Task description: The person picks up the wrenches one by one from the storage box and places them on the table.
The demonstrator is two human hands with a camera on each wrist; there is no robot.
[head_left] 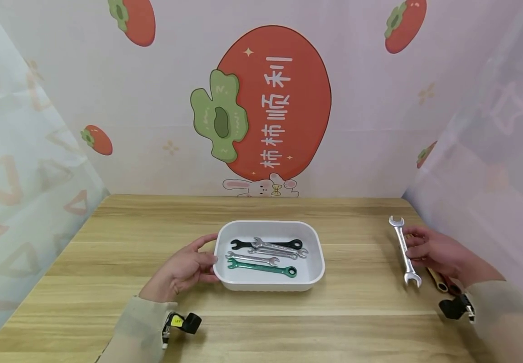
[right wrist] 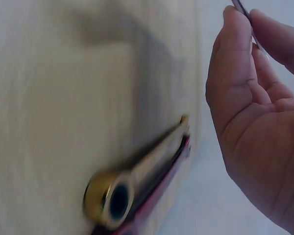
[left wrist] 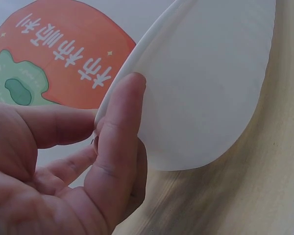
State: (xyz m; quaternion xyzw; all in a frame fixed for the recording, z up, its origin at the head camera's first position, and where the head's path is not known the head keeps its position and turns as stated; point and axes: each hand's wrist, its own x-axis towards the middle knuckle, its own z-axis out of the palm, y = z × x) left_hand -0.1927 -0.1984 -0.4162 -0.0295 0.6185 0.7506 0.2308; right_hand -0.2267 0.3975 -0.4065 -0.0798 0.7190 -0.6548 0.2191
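Observation:
My left hand (head_left: 184, 269) pinches the left rim of a white plastic tray (head_left: 268, 287); the left wrist view shows the fingers against the tray's wall (left wrist: 201, 88). Inside the tray lie a black wrench (head_left: 242, 244), a green ratchet wrench (head_left: 261, 267) and several silver wrenches (head_left: 252, 259), some overlapping. On the right, my right hand (head_left: 438, 254) holds a silver double open-end wrench (head_left: 402, 244) by its middle, raised off the table. Only a thin edge of that wrench (right wrist: 241, 9) shows in the right wrist view.
Beneath my right hand, a gold wrench (right wrist: 100, 198) and a red wrench (right wrist: 157, 191) lie side by side on the wooden table (head_left: 347, 302). Printed cloth walls (head_left: 361, 161) stand behind the table and at both sides.

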